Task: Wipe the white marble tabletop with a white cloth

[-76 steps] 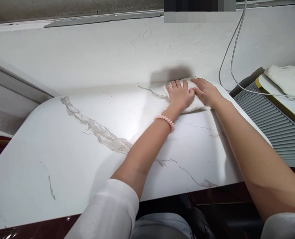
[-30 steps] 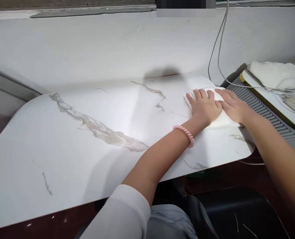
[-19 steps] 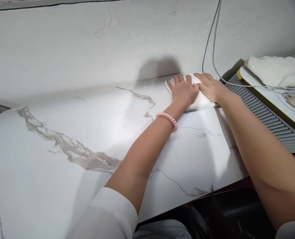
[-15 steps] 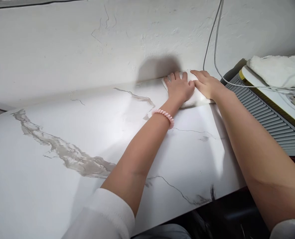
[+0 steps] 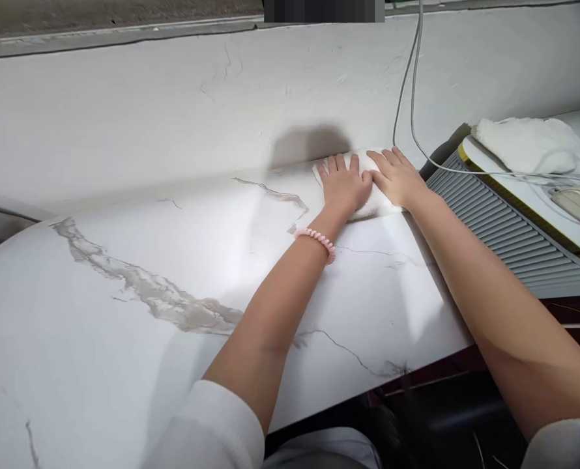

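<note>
While this white cloth [image 5: 378,204] sits along the back edge of the worktop [image 5: 99,371], upper right of center in frame, my left hand [image 5: 343,187] and right hand [image 5: 400,181] are both kinda flat on it, fingers spread.

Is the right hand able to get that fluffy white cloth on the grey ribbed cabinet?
Probably yes: the right hand is nearby, resting on another white cloth, and only a thin grey cable crosses before the fluffy white cloth.

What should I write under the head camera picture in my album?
Left hand and right hand side by side on a white cloth, on a streaky white table by a wall.
</note>
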The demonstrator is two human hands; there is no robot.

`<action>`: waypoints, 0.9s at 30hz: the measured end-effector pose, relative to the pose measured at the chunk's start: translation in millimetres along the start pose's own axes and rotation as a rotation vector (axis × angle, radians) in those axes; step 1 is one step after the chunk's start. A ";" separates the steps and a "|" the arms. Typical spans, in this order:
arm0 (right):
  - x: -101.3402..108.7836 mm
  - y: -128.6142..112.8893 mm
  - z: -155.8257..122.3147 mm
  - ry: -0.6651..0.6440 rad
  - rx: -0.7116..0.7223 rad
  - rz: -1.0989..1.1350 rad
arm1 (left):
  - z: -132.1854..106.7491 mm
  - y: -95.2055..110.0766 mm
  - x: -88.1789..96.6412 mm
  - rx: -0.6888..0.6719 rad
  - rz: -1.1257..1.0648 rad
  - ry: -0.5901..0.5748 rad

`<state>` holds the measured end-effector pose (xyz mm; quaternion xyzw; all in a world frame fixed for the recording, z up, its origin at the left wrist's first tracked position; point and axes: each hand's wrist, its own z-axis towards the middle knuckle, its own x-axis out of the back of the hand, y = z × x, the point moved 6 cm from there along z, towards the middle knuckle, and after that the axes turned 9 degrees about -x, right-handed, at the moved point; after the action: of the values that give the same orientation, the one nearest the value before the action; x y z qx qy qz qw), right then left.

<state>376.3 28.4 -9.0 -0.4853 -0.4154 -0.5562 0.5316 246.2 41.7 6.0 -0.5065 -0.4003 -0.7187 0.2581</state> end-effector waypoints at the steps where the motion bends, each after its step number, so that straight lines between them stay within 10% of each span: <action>1: 0.7 -1.0 -7.5 -0.012 -0.030 0.009 | -7.9 1.4 1.1 0.001 0.000 -0.007; 17: 40.0 -92.6 -202.4 0.013 -0.146 0.051 | -198.8 22.6 34.2 -0.127 0.029 -0.174; 27: 46.4 -125.8 -224.2 0.004 -0.132 0.086 | -236.4 12.4 43.7 -0.088 0.021 -0.160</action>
<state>230.9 -188.3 2.1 -0.5356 -0.3557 -0.5599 0.5226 117.2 -161.4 11.3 -0.5771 -0.3825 -0.6902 0.2104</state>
